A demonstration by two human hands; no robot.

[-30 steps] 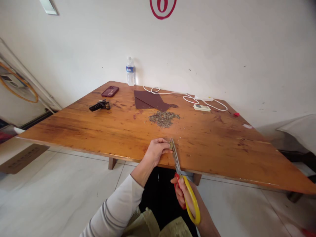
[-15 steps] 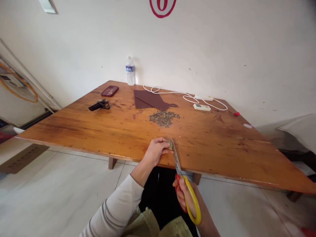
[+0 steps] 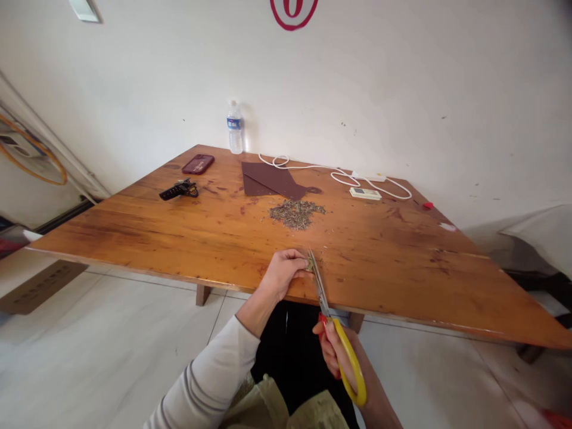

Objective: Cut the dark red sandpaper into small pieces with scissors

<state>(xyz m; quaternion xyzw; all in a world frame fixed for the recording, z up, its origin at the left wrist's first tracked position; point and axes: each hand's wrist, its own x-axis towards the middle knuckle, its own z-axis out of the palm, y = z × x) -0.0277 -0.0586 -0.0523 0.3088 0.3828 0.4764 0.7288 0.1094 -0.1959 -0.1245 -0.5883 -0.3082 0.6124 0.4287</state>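
Note:
Near the front edge of the wooden table (image 3: 187,244), my left hand (image 3: 285,271) pinches a small greenish-brown piece (image 3: 310,264) that looks like dried plant; its exact kind is too small to tell. My right hand (image 3: 333,345) is wrapped round the handles of a pair of scissors (image 3: 353,360), one loop yellow and the other red. The blades point away from me and lie right beside the piece at my left fingertips, slightly parted at the tips. Beyond both hands lies a loose pile of dried plant clippings (image 3: 295,214).
Dark brown sheets (image 3: 268,179) lie behind the pile. A phone (image 3: 198,164), a black clip-like object (image 3: 179,189) and a water bottle (image 3: 235,131) stand or lie at the back left. At the back right are a white cable (image 3: 313,167) and a small white device (image 3: 365,193).
The scissor handles have spread slightly and the blade tips have parted a little. My left hand stays in place with the small piece.

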